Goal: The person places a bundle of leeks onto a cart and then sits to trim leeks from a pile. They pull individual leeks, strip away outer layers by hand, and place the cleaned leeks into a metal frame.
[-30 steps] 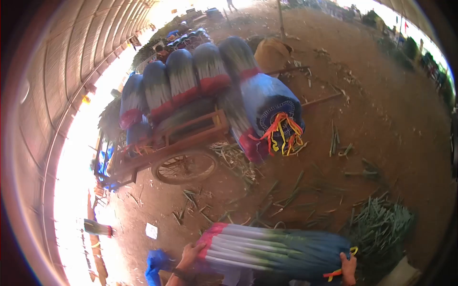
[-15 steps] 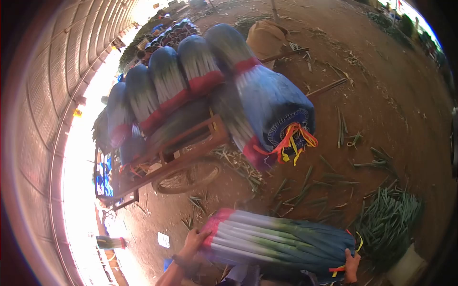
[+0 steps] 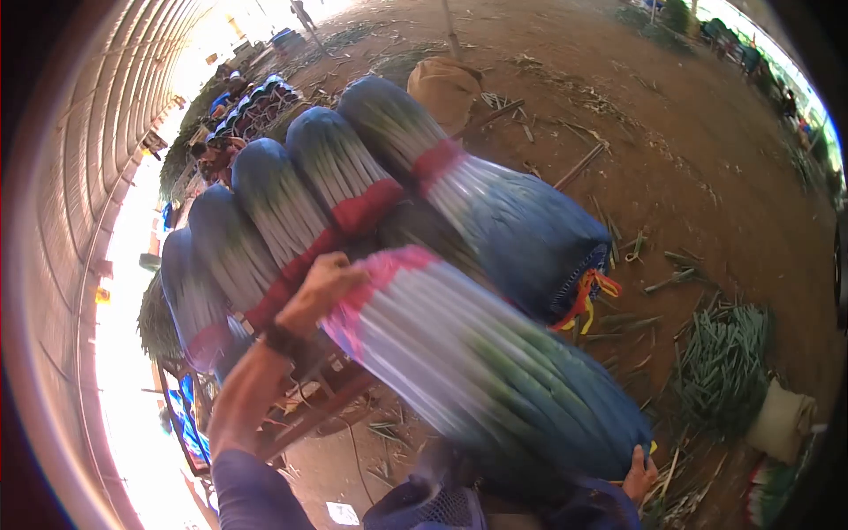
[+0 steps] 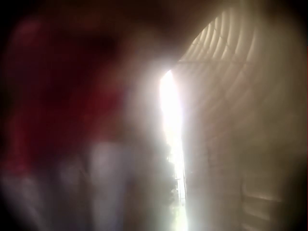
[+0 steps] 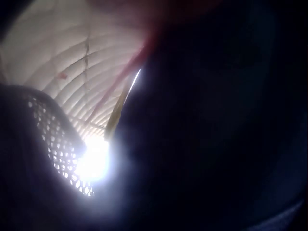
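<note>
Nearest the camera, a dark blue mesh cloth (image 3: 433, 508) and the dark blue sleeve (image 3: 252, 495) of the left arm sit low in the head view. Above them the long wrapped bundle of green and white stalks with a pink band at one end (image 3: 477, 362) is held raised and slanting, blurred. The left hand (image 3: 322, 287) curls its fingers round the pink-banded white end; the right hand (image 3: 639, 474) holds the dark green end from below, its fingers partly hidden. The bundle is white near the band and shades to deep green, in blue wrapping. Directly behind it a wooden cart (image 3: 318, 406) carries a row of similar red-banded bundles (image 3: 353, 190), blocking the way beyond. To the right a heap of loose green stalks (image 3: 724, 362) lies on brown dirt ground (image 3: 707, 177). Farther off stands a tan sack (image 3: 446, 88).
</note>
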A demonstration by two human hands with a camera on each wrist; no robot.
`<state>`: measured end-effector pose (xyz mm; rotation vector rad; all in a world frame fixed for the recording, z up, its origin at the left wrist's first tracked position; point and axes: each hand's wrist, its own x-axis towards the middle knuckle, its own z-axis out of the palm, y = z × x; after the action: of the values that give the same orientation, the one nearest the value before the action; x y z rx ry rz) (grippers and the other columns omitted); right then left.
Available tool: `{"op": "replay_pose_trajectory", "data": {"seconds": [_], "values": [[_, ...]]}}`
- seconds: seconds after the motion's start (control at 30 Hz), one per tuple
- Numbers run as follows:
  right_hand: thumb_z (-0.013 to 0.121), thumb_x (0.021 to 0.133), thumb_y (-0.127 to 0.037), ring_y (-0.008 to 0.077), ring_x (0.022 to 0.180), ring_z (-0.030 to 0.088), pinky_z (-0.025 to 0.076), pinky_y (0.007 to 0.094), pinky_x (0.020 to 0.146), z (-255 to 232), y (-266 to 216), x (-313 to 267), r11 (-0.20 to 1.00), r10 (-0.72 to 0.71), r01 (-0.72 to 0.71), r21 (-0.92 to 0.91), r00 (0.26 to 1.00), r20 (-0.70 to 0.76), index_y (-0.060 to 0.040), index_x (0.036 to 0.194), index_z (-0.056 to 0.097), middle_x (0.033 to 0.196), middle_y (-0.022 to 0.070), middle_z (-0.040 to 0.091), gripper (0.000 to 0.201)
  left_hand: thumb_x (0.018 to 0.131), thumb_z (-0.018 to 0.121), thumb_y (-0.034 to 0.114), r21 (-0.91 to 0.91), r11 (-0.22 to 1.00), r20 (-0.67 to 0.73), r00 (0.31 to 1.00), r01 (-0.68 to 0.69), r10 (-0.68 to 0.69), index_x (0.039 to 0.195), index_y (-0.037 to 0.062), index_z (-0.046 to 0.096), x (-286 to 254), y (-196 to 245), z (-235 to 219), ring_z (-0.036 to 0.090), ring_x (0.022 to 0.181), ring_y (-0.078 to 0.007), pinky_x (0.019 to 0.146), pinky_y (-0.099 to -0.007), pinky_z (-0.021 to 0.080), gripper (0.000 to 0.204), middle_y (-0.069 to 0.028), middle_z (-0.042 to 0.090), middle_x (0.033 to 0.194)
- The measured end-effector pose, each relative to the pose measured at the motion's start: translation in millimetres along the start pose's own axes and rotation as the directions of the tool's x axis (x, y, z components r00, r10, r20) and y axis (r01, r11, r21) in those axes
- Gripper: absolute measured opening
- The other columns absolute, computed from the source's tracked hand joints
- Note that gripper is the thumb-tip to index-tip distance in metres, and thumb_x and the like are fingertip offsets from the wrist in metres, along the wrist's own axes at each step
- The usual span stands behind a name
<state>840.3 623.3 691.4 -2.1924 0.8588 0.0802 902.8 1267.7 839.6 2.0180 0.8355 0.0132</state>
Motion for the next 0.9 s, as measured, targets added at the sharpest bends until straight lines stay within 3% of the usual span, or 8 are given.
{"op": "replay_pose_trajectory", "data": {"seconds": [0.17,0.27,0.3,0.37,0.47,0.53,0.83,0.9], "values": [[0.066,0.09,-0.022,0.0214,0.103,0.059,0.045,0.0342,0.094,60,-131,-121,0.955,-0.014,-0.045,0.292,0.98,0.197,0.0091,0.126,0.055,0.117,0.0144,0.064,0.049,0.077,0.072,0.017,-0.118,0.971,-0.02,0.978,-0.209,0.208,0.091,0.0008,0.068,94,11,-93,0.059,0.074,-0.0137,0.065,-0.0267,0.048,0.022,-0.0048,0.063,0.079],[0.072,0.084,-0.012,0.0256,0.112,0.056,0.042,0.0354,0.101,125,-141,-141,0.891,-0.257,0.0,0.453,0.824,0.504,0.0078,0.138,0.041,0.13,0.0163,0.056,0.066,0.079,0.07,0.012,-0.211,0.918,-0.298,0.916,-0.337,0.268,0.106,-0.0005,0.066,144,-72,-74,0.062,0.086,-0.0173,0.078,-0.0296,0.051,0.03,-0.0081,0.066,0.093],[0.074,0.082,-0.009,0.0266,0.115,0.055,0.041,0.0358,0.103,152,-141,-139,0.879,-0.304,-0.028,0.476,0.736,0.605,0.0067,0.142,0.034,0.132,0.0168,0.053,0.074,0.08,0.071,0.011,0.082,0.935,-0.29,0.89,-0.344,0.352,0.115,-0.0021,0.063,139,-96,-59,0.063,0.099,-0.0212,0.087,-0.0335,0.05,0.038,-0.0127,0.067,0.104],[0.074,0.081,-0.006,0.0271,0.116,0.054,0.041,0.0361,0.103,210,-145,-144,0.824,-0.401,0.027,0.566,0.734,0.548,0.0053,0.144,0.03,0.132,0.0177,0.053,0.077,0.085,0.071,0.014,-0.049,0.907,-0.066,0.907,-0.418,0.415,0.129,-0.0012,0.056,114,-122,2,0.061,0.109,-0.0249,0.093,-0.0356,0.049,0.049,-0.0192,0.063,0.119],[0.073,0.08,-0.002,0.0281,0.118,0.054,0.042,0.037,0.102,217,-176,-148,0.778,-0.512,0.125,0.616,0.695,0.505,0.0034,0.145,0.024,0.132,0.0197,0.053,0.081,0.089,0.068,0.019,-0.031,0.992,-0.047,0.991,-0.125,0.124,0.144,0.0026,0.042,68,-164,69,0.052,0.125,-0.0287,0.103,-0.0367,0.042,0.063,-0.0224,0.051,0.138],[0.072,0.08,-0.001,0.0287,0.118,0.054,0.042,0.0376,0.102,207,-177,-140,0.785,-0.544,0.202,0.585,0.677,0.496,0.0028,0.144,0.022,0.131,0.0209,0.053,0.081,0.092,0.065,0.021,-0.532,0.82,0.135,0.977,0.21,-0.163,0.151,0.0022,0.029,34,-120,69,0.041,0.135,-0.0302,0.112,-0.0372,0.033,0.072,-0.0234,0.038,0.149],[0.072,0.079,-0.003,0.0307,0.112,0.057,0.045,0.0372,0.099,223,-151,-123,0.851,-0.417,0.08,0.519,0.704,0.574,0.0083,0.14,0.024,0.125,0.0212,0.056,0.079,0.093,0.063,0.025,-0.38,0.925,0.056,0.998,0.013,0.008,0.147,-0.0023,0.032,32,-193,82,0.041,0.135,-0.0342,0.112,-0.0399,0.033,0.068,-0.0258,0.039,0.146],[0.072,0.079,-0.006,0.0305,0.109,0.059,0.047,0.0377,0.095,207,-158,-118,0.893,-0.447,0.276,0.355,0.624,0.641,0.0064,0.142,0.023,0.117,0.0221,0.059,0.08,0.094,0.062,0.024,-0.318,0.948,0.054,0.999,0.025,-0.009,0.147,-0.0022,0.031,27,-202,85,0.045,0.132,-0.0298,0.109,-0.0381,0.037,0.067,-0.0222,0.045,0.141]]}}
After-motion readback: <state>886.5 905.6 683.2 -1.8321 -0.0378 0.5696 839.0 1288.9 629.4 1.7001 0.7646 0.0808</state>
